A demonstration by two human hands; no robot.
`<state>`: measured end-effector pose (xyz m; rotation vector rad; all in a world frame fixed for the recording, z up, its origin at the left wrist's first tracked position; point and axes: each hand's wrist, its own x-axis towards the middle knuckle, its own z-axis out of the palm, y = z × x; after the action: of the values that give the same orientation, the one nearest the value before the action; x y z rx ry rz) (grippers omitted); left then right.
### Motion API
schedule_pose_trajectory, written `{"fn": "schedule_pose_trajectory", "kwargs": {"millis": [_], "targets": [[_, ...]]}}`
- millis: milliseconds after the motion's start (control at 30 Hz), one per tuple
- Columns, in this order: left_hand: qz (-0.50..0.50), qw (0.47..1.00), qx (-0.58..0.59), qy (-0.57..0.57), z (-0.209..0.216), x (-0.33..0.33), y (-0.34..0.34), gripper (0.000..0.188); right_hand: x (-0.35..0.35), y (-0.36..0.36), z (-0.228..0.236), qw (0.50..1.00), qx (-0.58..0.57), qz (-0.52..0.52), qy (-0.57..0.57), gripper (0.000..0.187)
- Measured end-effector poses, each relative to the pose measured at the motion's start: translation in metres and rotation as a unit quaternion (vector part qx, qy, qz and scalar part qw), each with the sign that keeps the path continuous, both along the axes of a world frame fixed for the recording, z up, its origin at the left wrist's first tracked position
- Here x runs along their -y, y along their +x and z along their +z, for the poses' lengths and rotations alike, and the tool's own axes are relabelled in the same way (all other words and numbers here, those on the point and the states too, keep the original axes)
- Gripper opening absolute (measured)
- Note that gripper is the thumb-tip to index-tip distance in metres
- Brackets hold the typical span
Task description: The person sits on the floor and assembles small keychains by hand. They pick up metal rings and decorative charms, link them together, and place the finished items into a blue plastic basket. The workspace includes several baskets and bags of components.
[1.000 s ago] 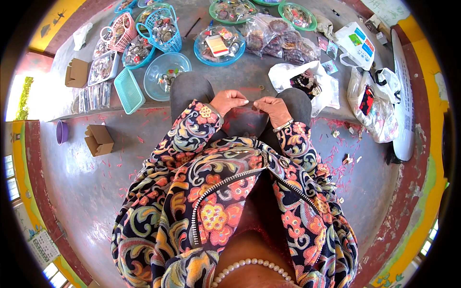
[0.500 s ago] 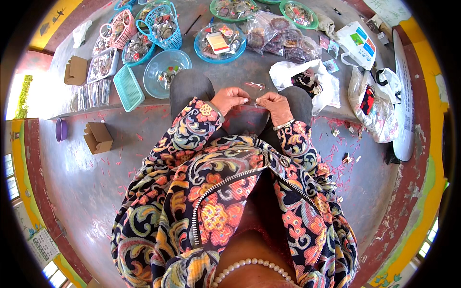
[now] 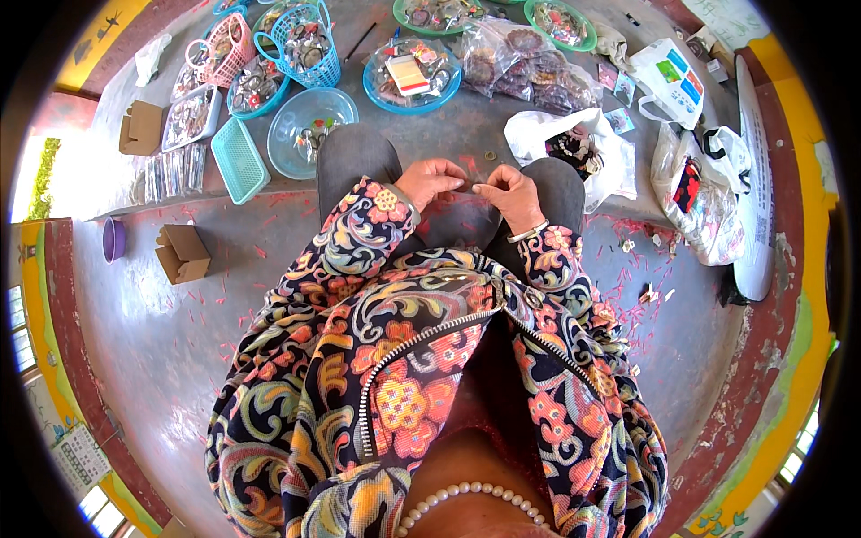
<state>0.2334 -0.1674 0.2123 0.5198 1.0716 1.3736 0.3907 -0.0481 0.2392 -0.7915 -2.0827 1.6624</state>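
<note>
Above my lap, my left hand [image 3: 432, 184] and my right hand [image 3: 513, 197] face each other with fingertips pinched. Between them is a small clear plastic bag [image 3: 467, 185], thin and hard to see, with a red strip [image 3: 468, 163] at its top. Both hands seem to grip its edges; what is inside cannot be made out. A small round brownish piece [image 3: 491, 155] lies on the grey ledge just beyond my right fingers.
A clear blue basin [image 3: 283, 148] and a green tray [image 3: 235, 161] stand left. Ahead sits a blue bowl [image 3: 418, 103] of packets, beside bagged dark bundles [image 3: 489, 67]. An open white bag [image 3: 529, 134] lies right of my knee. A cardboard box [image 3: 184, 254] rests lower left.
My right hand has shifted slightly left, nearer my left hand. The red strip, lying across before, now stands more upright. The small round piece now shows beyond my fingers.
</note>
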Motion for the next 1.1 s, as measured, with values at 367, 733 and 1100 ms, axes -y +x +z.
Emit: {"fn": "schedule_pose_trajectory", "kwargs": {"millis": [367,733,1100], "targets": [[0.039,0.994,0.063,-0.075,0.044,0.001,0.005,0.024,0.014,-0.001,0.037,0.865,0.005,0.045,0.500,0.017],[-0.029,0.997,0.055,-0.034,0.006,-0.003,0.004,0.025,0.014,-0.001,0.030,0.817,-0.008,0.096,0.569,0.015],[-0.027,0.992,-0.043,-0.119,0.017,-0.006,0.010,0.019,0.015,-0.001,0.032,0.831,-0.010,0.156,0.534,0.015]]}}
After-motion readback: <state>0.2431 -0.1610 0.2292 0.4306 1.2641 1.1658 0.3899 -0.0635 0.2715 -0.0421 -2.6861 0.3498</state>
